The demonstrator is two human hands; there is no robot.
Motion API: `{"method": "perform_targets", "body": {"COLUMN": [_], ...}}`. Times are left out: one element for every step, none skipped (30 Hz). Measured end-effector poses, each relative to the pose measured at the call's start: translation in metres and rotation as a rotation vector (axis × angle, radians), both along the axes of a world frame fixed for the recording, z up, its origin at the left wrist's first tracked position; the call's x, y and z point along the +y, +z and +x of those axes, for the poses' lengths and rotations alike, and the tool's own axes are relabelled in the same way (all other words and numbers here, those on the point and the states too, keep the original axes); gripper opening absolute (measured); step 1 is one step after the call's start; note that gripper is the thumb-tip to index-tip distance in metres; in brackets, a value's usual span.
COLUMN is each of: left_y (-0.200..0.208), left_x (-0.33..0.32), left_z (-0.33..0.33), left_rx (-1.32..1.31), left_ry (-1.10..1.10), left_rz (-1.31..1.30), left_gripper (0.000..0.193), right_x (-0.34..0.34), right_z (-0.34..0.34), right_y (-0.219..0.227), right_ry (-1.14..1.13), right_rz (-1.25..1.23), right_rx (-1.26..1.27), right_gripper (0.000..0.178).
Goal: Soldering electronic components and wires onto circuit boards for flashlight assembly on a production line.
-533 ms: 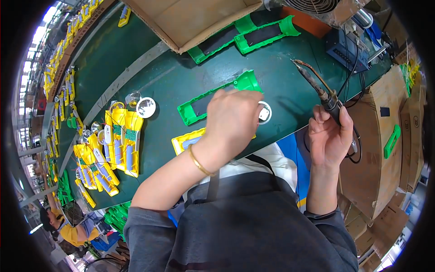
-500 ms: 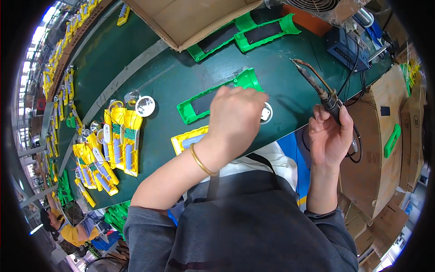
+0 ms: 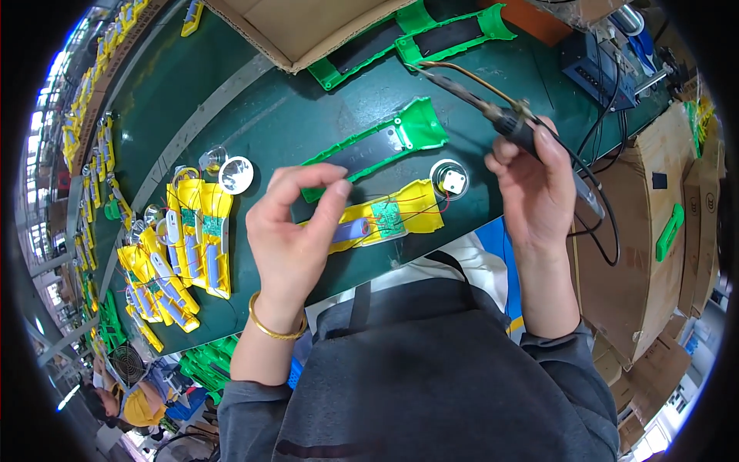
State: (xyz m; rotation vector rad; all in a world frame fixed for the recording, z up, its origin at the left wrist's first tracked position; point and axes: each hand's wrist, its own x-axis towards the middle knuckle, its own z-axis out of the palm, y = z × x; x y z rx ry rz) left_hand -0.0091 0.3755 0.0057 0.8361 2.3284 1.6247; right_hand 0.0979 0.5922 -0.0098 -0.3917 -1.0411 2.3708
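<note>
In my right hand (image 3: 535, 192) is a soldering iron (image 3: 508, 122) with a copper-coloured tube along it, its tip pointing left toward the green shells. My left hand (image 3: 289, 231) hovers over the left end of a yellow housing half (image 3: 423, 202), thumb and forefinger nearly together in a pinch; anything between them is too small to make out. That housing holds a green circuit board (image 3: 389, 219) and a purple battery cell (image 3: 352, 230). Red wires lead to a round lamp head (image 3: 453, 182) on its right. Just behind lies a green housing half (image 3: 419, 127) with a dark panel.
Several wired yellow housings (image 3: 202, 239) with lamp reflectors (image 3: 235, 175) lie at the left. An open cardboard box (image 3: 262, 35) and more green shells (image 3: 454, 50) are at the back. A blue control box (image 3: 593, 73) stands back right, a carton (image 3: 616, 254) beside the table.
My left hand has swung left and down, uncovering the circuit board and lamp head. My right hand has moved left slightly, tilting the soldering iron lower and further left.
</note>
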Motion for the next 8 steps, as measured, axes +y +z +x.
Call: {"method": "perform_targets", "body": {"left_y": [-0.004,-0.006,-0.007,-0.007,-0.007,-0.008,-0.007,-0.007], "left_x": [0.001,0.002,0.003,0.006,0.007,0.006,0.004,0.001], "left_z": [-0.001,-0.001,0.0,0.001,0.002,0.002,0.002,0.001], "left_rx": [-0.018,-0.037,-0.041,-0.024,-0.007,-0.004,-0.007,0.036], "left_ry": [0.072,0.143,0.146,0.15,0.154,0.134,0.138,0.136], "left_rz": [0.025,0.051,0.051,0.058,0.065,0.085,0.084,0.061], "left_gripper": [0.01,0.008,0.008,0.009,0.009,0.01,0.01,0.01], "right_x": [0.0,-0.001,-0.004,-0.006,-0.006,-0.007,-0.007,-0.008], "right_z": [-0.008,-0.018,-0.027,-0.033,-0.038,-0.042,-0.045,-0.047], "right_y": [0.0,0.0,0.001,0.002,0.002,0.002,0.001,0.001], "right_ry": [0.003,0.027,0.054,0.082,0.084,0.099,0.114,0.118], "right_rz": [0.0,0.052,0.103,0.164,0.164,0.17,0.176,0.174], "right_rx": [-0.001,-0.015,-0.032,-0.027,-0.032,-0.028,-0.024,-0.027], "right_gripper": [0.019,0.019,0.018,0.017,0.017,0.017,0.017,0.017]}}
